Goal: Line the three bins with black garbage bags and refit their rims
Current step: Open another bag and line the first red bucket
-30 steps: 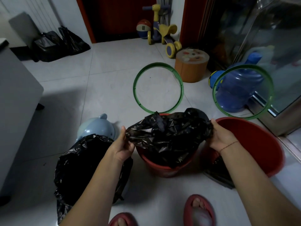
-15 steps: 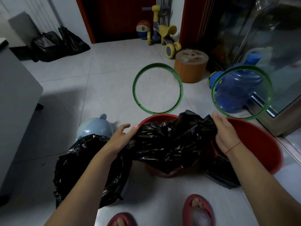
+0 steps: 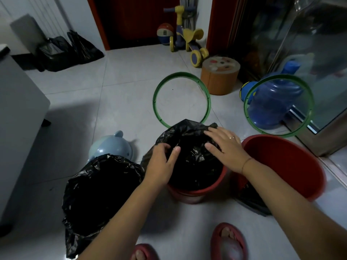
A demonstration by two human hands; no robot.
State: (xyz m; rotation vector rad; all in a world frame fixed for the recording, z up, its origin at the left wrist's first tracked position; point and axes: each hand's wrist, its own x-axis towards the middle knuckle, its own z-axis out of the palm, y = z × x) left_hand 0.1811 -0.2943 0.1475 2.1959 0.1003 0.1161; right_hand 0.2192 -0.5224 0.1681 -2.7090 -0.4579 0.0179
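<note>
Three bins stand on the floor in front of me. A black bag wraps the whole left bin (image 3: pixel 101 188). The middle red bin (image 3: pixel 197 194) holds a black garbage bag (image 3: pixel 193 166) with its mouth bunched over the far rim. My left hand (image 3: pixel 161 166) pinches the bag at the bin's left edge. My right hand (image 3: pixel 225 147) holds its far right edge, fingers spread on top and thumb inside the opening. The right red bin (image 3: pixel 281 162) is bare inside. Two green rims (image 3: pixel 155 102) (image 3: pixel 246 107) lie beyond the bins, the right one leaning on a water bottle.
A folded black bag (image 3: pixel 249 199) lies by the right bin's base. A pale blue lid (image 3: pixel 110 147) sits behind the left bin. A blue water bottle (image 3: pixel 274 102), an orange stool (image 3: pixel 219 77) and a glass door are at the right, a grey cabinet (image 3: pixel 16 109) at the left. My slippered feet (image 3: pixel 229 241) are close below.
Both hands have lowered the stretched bag from above the middle bin down into it. The bag's mouth now sits at the bin's rim, with my hands closer together.
</note>
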